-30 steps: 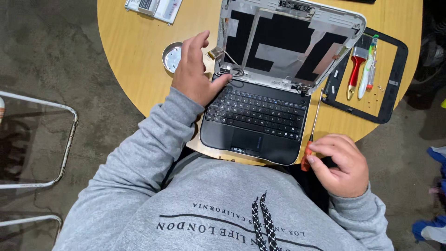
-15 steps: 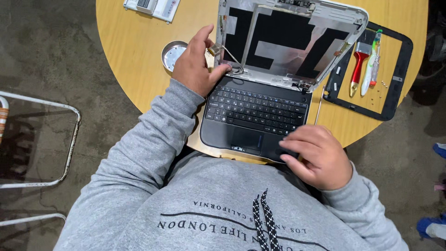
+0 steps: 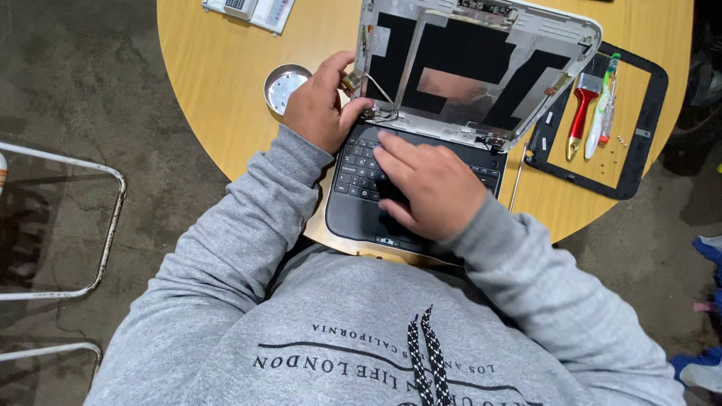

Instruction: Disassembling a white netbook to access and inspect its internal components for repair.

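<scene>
So the laptop [image 3: 421,150] sits on the counter [image 3: 218,68] right at the near edge, lid shell tipped back away from the person. Left hand [image 3: 320,105] is on the laptop's left hinge corner, right hand [image 3: 425,184] lies flat on the keyboard, just beside the left one. A small round dish [image 3: 284,86] sits on the counter just left of the left hand. Right of the laptop lies a screen bezel frame [image 3: 647,128], with a brush [image 3: 580,113] and a screwdriver [image 3: 602,109] side by side inside it. A flat device [image 3: 248,11] is at the far left edge. On the floor to the left stands a metal chair frame [image 3: 105,225].
</scene>
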